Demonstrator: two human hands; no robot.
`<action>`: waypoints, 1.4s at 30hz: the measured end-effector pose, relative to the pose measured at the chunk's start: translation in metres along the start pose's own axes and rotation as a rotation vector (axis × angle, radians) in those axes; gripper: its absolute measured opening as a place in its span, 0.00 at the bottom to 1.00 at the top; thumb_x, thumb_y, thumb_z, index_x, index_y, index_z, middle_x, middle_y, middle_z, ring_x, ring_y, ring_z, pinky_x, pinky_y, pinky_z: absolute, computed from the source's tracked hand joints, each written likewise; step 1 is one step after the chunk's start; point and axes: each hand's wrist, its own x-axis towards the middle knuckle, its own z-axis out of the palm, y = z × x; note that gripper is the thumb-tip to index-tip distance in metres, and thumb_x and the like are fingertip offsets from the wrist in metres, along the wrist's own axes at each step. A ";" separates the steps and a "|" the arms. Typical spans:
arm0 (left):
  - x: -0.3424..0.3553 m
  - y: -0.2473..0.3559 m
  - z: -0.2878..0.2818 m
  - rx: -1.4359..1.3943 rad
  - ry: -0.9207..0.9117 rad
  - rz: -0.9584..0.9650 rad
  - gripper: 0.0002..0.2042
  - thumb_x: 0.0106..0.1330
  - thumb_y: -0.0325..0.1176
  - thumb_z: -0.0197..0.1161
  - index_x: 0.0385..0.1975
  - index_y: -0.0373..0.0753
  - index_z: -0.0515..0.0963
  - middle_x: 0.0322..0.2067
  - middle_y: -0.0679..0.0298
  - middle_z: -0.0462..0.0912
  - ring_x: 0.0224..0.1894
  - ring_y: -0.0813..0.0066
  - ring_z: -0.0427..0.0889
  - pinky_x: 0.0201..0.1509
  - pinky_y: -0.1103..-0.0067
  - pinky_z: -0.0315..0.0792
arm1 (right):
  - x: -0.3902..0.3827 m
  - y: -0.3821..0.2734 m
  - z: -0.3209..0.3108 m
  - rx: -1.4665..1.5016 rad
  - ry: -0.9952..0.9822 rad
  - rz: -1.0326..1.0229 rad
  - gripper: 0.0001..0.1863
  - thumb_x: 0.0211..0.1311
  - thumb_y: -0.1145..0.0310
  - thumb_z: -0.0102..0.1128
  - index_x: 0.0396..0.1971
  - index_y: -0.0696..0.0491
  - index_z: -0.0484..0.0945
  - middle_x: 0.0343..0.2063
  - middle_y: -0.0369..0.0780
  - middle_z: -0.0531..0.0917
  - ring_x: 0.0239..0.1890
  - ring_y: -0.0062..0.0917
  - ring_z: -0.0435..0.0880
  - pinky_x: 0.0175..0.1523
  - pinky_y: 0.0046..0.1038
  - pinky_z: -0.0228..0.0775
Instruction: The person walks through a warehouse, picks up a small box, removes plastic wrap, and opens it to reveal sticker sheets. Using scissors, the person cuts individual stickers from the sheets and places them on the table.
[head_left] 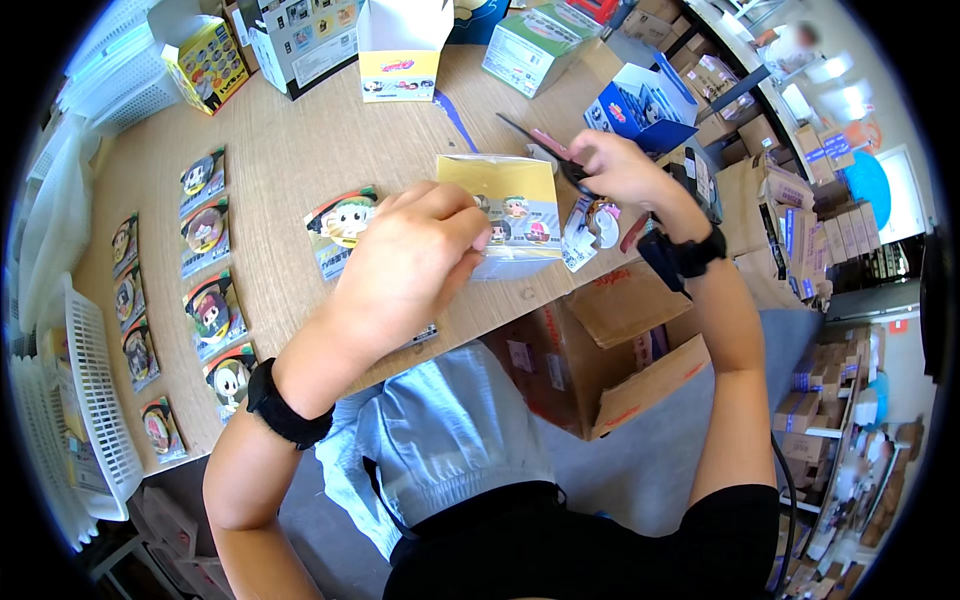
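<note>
My left hand [405,255] is closed with its fingertips at the left side of a small yellow-and-white printed carton [525,215], which stands at the table's front edge. In my right hand [625,168], just beyond the carton's right corner, is a pair of dark scissors [535,133], blades pointing to the far left. Partly under my left hand lies a flat packet [345,222] with a round cartoon picture. Similar packets [213,310] lie in two columns on the left. Loose printed scraps [590,230] rest right of the carton.
Several printed boxes line the table's back, among them a white one [400,60], a green one [535,50] and an open blue one [640,105]. A white plastic basket [105,390] stands at the left edge. An open brown carton [600,350] sits below the table's front edge.
</note>
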 end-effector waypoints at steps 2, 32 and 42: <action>-0.001 0.000 0.004 0.029 0.034 0.023 0.10 0.42 0.19 0.63 0.25 0.37 0.71 0.32 0.59 0.73 0.37 0.59 0.74 0.41 0.72 0.69 | -0.017 0.006 -0.020 0.463 -0.089 0.099 0.21 0.45 0.81 0.60 0.41 0.54 0.68 0.27 0.38 0.79 0.28 0.18 0.76 0.32 0.20 0.67; 0.000 -0.022 -0.010 -0.295 0.034 -0.032 0.26 0.40 0.13 0.59 0.42 0.43 0.66 0.53 0.58 0.61 0.59 0.59 0.59 0.58 0.71 0.61 | -0.105 -0.083 0.016 -0.775 0.248 -0.595 0.30 0.22 0.71 0.70 0.37 0.53 0.74 0.27 0.39 0.69 0.32 0.32 0.70 0.35 0.29 0.66; 0.006 -0.014 -0.013 -0.002 0.012 0.000 0.25 0.37 0.16 0.63 0.39 0.43 0.68 0.53 0.58 0.62 0.54 0.55 0.60 0.57 0.68 0.58 | -0.099 -0.078 0.016 -0.794 0.221 -0.663 0.26 0.28 0.68 0.69 0.36 0.55 0.75 0.22 0.38 0.68 0.27 0.29 0.70 0.29 0.26 0.65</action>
